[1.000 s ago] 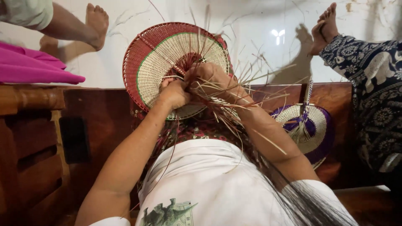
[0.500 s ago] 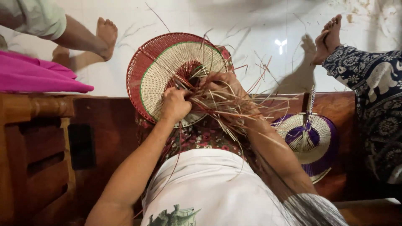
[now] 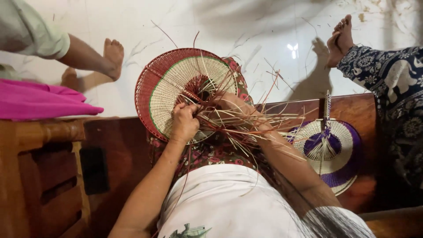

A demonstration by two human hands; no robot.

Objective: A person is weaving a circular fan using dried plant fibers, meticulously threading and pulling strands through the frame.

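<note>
Head view: woven fan (image 3: 176, 88) lies just beyond both hands.
Left hand (image 3: 184, 122): clamped on the fan's edge, nearer.
Right hand (image 3: 233, 105): closed on loose strands (image 3: 264, 123).

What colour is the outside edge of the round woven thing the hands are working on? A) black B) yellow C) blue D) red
D: the woven fan under the left hand and right hand has a red outer band around a pale middle; the purple one lies apart, to the right.
</note>
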